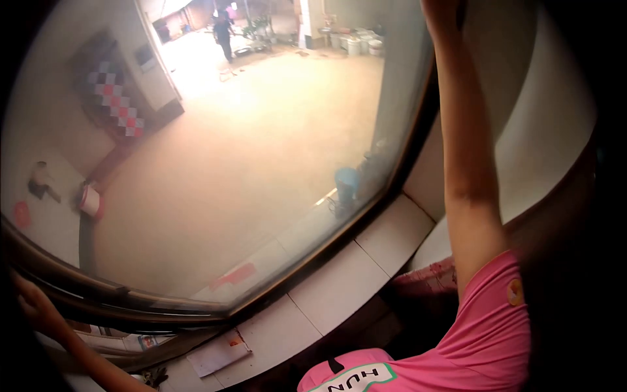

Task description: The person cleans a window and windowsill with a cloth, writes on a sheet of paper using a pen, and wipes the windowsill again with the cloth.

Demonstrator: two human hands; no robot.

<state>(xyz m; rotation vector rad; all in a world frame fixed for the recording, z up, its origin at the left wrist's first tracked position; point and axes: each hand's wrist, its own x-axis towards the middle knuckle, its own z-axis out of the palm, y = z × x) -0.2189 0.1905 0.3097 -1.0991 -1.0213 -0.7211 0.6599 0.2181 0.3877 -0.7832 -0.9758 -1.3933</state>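
A large glass window pane (228, 170) in a dark frame (398, 183) fills most of the view, seen at a tilt. My left hand (31, 302) is at the lower left, close beside the frame's dark edge; its fingers are dim and partly cut off. My right arm reaches up along the frame's right side. Only part of my right hand (445, 14) shows at the top edge, and its fingers are out of sight. I cannot tell whether either hand grips anything.
Below the window runs a white tiled sill (336, 284) with a flat pale packet (220, 353) on it. White fabric (545, 137) hangs at the right. Through the glass are a blue bucket (347, 181), a red-and-white bucket (92, 201) and a distant person (223, 36).
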